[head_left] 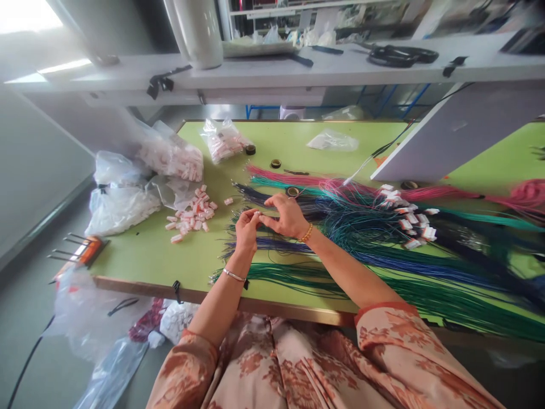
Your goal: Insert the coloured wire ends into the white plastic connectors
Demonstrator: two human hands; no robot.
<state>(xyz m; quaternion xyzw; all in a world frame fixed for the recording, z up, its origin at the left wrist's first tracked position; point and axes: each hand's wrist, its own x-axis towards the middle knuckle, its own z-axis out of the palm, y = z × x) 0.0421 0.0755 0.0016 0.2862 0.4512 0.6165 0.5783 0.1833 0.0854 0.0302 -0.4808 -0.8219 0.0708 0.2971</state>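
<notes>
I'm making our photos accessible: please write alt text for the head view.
A person's left hand pinches a small pale piece, with the right hand close beside it, above a green tabletop. Bundles of colored wires stretch rightward; a pile of small orange-and-white connectors and filled plastic bags lie to the left.

I see a white shelf (264,72) spanning twelve o'clock, a pale cylinder (196,35) standing on it at eleven. A grey partition (462,122) slants at two; an orange pronged object (90,250) sits between eight and nine.
</notes>
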